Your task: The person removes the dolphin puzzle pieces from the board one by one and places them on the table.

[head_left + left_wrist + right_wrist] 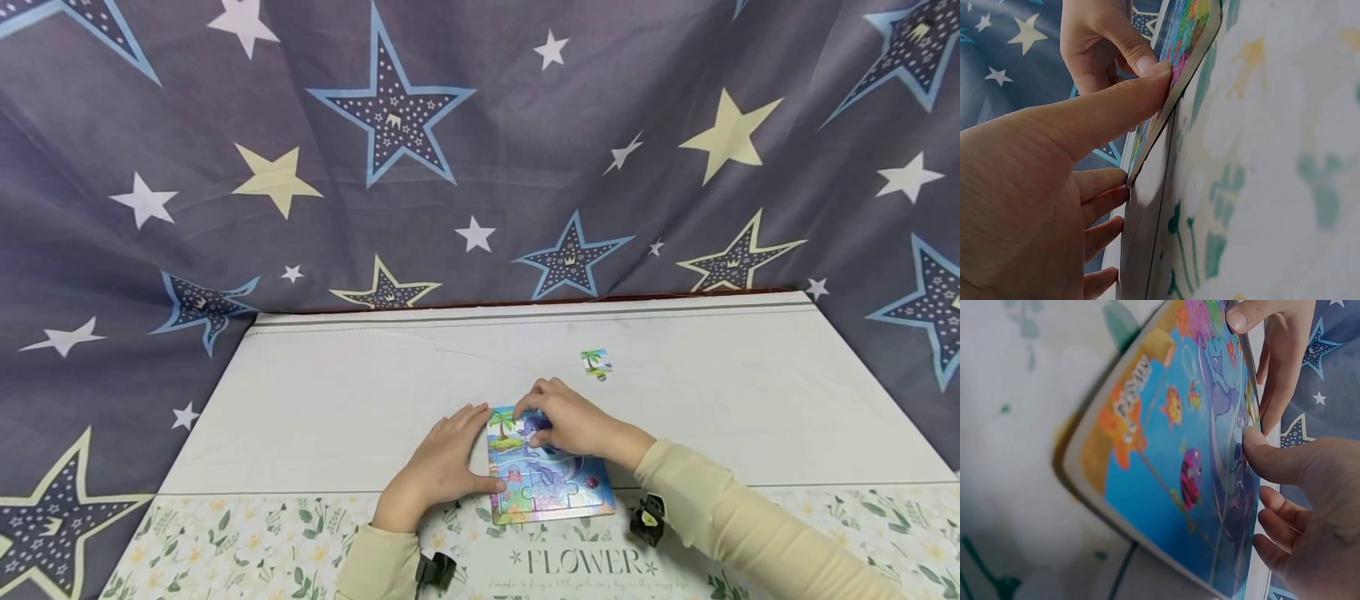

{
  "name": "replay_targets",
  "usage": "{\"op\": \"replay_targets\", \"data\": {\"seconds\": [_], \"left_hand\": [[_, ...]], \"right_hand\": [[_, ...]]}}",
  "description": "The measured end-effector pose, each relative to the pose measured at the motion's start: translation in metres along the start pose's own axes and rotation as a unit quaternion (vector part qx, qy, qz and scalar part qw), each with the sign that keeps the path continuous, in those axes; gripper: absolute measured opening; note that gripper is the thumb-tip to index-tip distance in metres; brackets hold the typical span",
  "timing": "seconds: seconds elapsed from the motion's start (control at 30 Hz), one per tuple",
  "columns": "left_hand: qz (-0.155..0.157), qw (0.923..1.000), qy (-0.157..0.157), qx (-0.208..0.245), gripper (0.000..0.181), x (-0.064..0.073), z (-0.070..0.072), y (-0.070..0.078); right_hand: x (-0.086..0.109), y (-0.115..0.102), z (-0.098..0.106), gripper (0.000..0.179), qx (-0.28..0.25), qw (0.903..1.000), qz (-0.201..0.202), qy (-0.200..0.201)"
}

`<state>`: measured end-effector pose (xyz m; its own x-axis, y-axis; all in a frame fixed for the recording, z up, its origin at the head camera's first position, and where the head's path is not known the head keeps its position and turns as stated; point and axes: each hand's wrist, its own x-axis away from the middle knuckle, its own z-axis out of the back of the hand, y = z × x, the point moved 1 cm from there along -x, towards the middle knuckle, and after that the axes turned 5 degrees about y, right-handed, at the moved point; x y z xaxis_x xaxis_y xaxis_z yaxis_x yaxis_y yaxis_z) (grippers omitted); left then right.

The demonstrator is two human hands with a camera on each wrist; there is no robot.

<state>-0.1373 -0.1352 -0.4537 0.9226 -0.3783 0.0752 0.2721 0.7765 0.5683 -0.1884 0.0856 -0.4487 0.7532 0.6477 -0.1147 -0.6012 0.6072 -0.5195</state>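
A colourful jigsaw puzzle [551, 496] with dolphins, fish and a palm tree lies on the table before me. My left hand [442, 462] rests along its left side, fingers spread near the far corner. Its thumb [1129, 94] lies over the puzzle's edge. Above the upper part is my right hand [577, 421], its thumb and index finger bent around a dolphin-head puzzle piece [536, 424]. In the right wrist view the right thumb [1272, 456] touches the picture, while the other fingers curl by the far edge. Under the right hand, part of the puzzle is hidden.
Beyond the right hand lies a loose puzzle piece [597, 363] with a palm tree. The table has a white back part [360, 392] and a flower-printed front cover [247, 542]. A dark star-patterned curtain [450, 208] hangs behind and at both sides.
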Motion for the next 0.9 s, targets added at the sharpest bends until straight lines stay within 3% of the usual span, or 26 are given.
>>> {"op": "replay_targets", "data": {"seconds": [0.4,0.67,0.9], "left_hand": [[0.002,1.0,0.001,0.003,0.1,-0.0003,-0.0003,-0.0004],[0.001,1.0,0.002,0.002,0.1,-0.0008,-0.0015,-0.001],[0.001,1.0,0.003,0.006,0.1,-0.0004,-0.0008,-0.0013]], "right_hand": [[-0.0016,-0.0001,0.0011,0.046,0.002,0.9992,-0.039,-0.012],[-0.0035,-0.0005,0.0018,0.038,-0.009,0.9983,-0.057,-0.008],[-0.0021,0.0023,0.0032,0.03,-0.018,0.999,-0.041,-0.001]]}}
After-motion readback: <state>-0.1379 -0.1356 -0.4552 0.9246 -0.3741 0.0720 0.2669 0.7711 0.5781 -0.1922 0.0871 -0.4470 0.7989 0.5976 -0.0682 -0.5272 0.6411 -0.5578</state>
